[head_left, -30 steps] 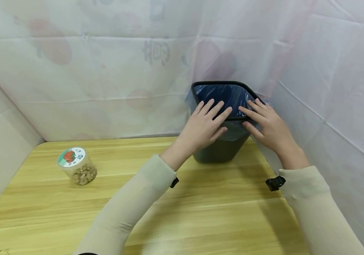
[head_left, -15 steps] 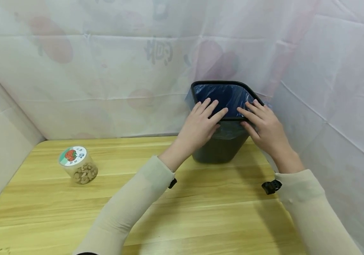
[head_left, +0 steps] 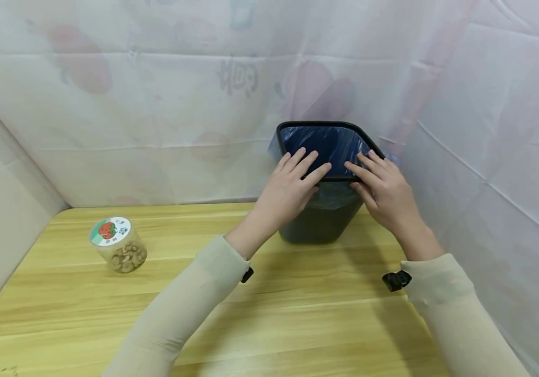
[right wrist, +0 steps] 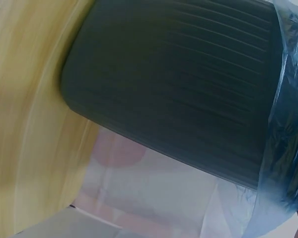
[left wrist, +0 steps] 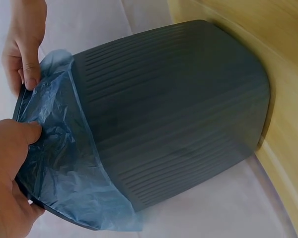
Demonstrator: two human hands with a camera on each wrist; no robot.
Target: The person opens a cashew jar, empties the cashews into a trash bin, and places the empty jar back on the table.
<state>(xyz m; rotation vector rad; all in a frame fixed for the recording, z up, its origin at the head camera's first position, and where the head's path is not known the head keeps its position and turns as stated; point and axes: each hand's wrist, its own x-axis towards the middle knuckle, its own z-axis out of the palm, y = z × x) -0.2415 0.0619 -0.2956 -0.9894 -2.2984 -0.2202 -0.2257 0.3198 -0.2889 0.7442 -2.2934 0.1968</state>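
Left hand (head_left: 282, 192): grips bin (head_left: 314, 222) and blue bag (left wrist: 64, 148) at near rim, left.
Right hand (head_left: 384, 195): grips same rim, right.
Jar (head_left: 119, 245): on table (head_left: 297, 324), left.

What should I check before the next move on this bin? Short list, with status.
1. Bin upright on the table: ok.
2. Bag lining the bin and hanging outside below the rim: ok at the front.
3. Bag snug against the bin's sides: not ok, it flares loose at both.
4. Left grip and right grip on the front rim: ok, fingers over it, thumbs outside.
5. Bag seated at the bottom: cannot tell, the floor inside is hidden.
6. Jar out of the way: ok, well to the left, lid on.
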